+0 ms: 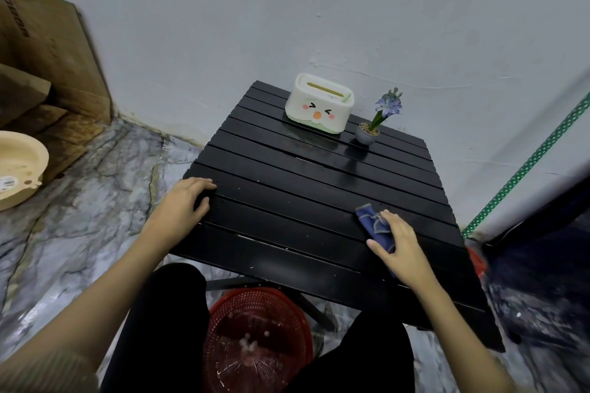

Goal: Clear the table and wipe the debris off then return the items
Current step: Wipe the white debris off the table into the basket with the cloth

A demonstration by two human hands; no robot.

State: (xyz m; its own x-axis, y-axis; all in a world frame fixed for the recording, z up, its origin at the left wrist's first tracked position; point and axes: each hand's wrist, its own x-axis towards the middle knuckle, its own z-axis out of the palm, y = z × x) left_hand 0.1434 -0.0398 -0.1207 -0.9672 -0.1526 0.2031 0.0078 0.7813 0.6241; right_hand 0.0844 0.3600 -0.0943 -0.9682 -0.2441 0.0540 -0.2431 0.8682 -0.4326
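A black slatted table (pixel 287 188) stands against the wall. A white tissue box with a cartoon face (pixel 319 104) and a small grey pot with a blue flower (pixel 367 132) stand at its far edge. My right hand (pixel 400 246) presses a folded blue cloth (pixel 375 222) flat on the near right part of the table top. My left hand (pixel 188 201) rests on the table's left edge, fingers curled over it, holding nothing else. A few tiny white specks lie on the near slats.
A red mesh basket (pixel 255 338) with bits of white debris inside sits on the floor under the table's near edge, between my knees. Cardboard boxes (pixel 48 51) and a beige basin (pixel 16 166) stand at the left. A dark bag (pixel 542 265) lies at the right.
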